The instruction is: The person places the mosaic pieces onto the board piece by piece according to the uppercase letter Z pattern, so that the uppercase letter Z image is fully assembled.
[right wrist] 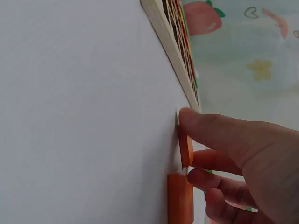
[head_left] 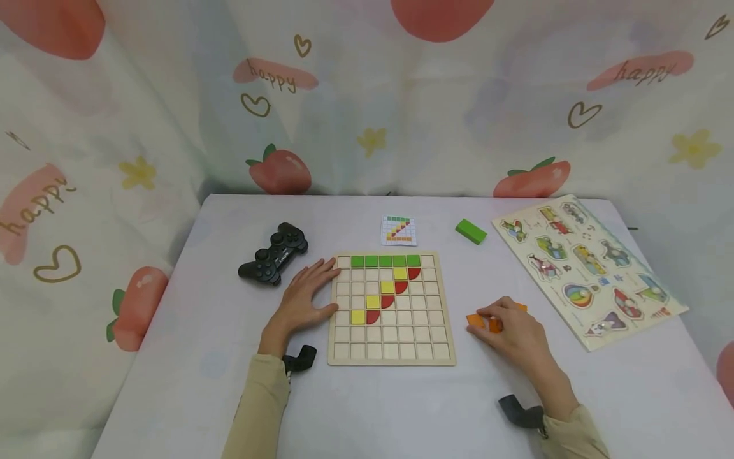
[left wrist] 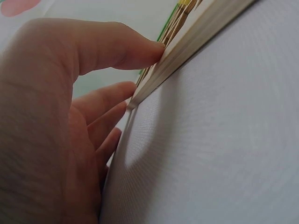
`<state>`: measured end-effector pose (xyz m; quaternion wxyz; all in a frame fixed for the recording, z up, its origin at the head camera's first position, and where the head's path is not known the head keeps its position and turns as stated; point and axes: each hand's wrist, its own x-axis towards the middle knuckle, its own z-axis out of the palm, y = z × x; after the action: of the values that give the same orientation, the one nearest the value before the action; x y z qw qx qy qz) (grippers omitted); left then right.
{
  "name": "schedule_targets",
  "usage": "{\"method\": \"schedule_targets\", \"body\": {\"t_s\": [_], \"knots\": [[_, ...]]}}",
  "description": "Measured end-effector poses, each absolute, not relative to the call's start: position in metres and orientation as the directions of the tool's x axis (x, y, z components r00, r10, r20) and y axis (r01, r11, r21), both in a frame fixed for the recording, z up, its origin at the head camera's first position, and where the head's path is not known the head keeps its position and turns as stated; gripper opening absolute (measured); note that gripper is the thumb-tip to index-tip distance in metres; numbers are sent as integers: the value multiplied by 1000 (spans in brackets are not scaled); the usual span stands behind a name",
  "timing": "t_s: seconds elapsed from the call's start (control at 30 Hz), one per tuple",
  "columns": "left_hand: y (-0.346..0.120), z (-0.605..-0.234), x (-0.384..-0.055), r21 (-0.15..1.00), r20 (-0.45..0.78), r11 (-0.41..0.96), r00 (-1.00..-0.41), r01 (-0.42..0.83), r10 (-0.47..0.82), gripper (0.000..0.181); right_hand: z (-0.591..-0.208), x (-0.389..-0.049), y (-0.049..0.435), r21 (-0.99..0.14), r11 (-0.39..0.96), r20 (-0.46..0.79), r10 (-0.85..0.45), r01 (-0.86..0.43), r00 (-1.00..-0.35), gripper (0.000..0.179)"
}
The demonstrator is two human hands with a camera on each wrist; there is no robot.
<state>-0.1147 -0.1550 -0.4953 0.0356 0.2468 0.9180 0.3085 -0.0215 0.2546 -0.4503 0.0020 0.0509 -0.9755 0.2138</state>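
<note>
A wooden grid board (head_left: 449, 319) lies flat on the table. Green square tiles (head_left: 385, 261) fill part of its top row, and yellow squares (head_left: 373, 301) paired with red quarter-round tiles (head_left: 387, 301) step diagonally down to the left. My left hand (head_left: 304, 293) is spread at the board's left edge, thumb and fingertips touching its side. To the right of the board, my right hand (head_left: 516, 335) pinches an orange tile (right wrist: 186, 147) between thumb and forefinger. Close under that tile stands a stack of orange tiles (right wrist: 180, 198), partly hidden by the hand in the head view.
Behind the board lies a small pattern card (head_left: 399, 231) with a similar coloured design. A green block (head_left: 471, 231) sits to its right. A picture puzzle board (head_left: 590, 274) occupies the right side, and a black game controller (head_left: 273, 254) lies at left.
</note>
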Motion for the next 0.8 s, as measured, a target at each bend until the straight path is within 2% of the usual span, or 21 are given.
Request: {"method": "schedule_targets", "body": {"t_s": [0.13,0.23,0.3,0.43,0.57,0.67,0.8], "knots": [[-156,-497,-115,584,90,686,-875,434,476,76,-446,-29,244,-390,913,45,-113,-122,-993,30],[-156,-498,-115,579,86,690,-874,435,479,75,-442,-36,231,-400,900,121,-137,-174,-983,29],[-156,-498,-116,573,83,694,-874,435,479,75,-441,-40,212,-441,861,188,-186,-253,-964,28],[-157,-498,-116,568,75,702,-877,429,475,75,-444,-43,156,-489,720,260,-418,-492,-870,25],[-158,-497,-116,569,79,698,-874,435,480,74,-452,-43,108,-451,616,251,-607,-646,-754,19],[-156,-497,-116,573,75,693,-871,437,486,74,-458,-43,91,-416,620,238,-632,-665,-738,13],[-156,-495,-117,569,58,704,-875,425,481,75,-459,-46,81,-411,650,216,-611,-638,-762,10]]}}
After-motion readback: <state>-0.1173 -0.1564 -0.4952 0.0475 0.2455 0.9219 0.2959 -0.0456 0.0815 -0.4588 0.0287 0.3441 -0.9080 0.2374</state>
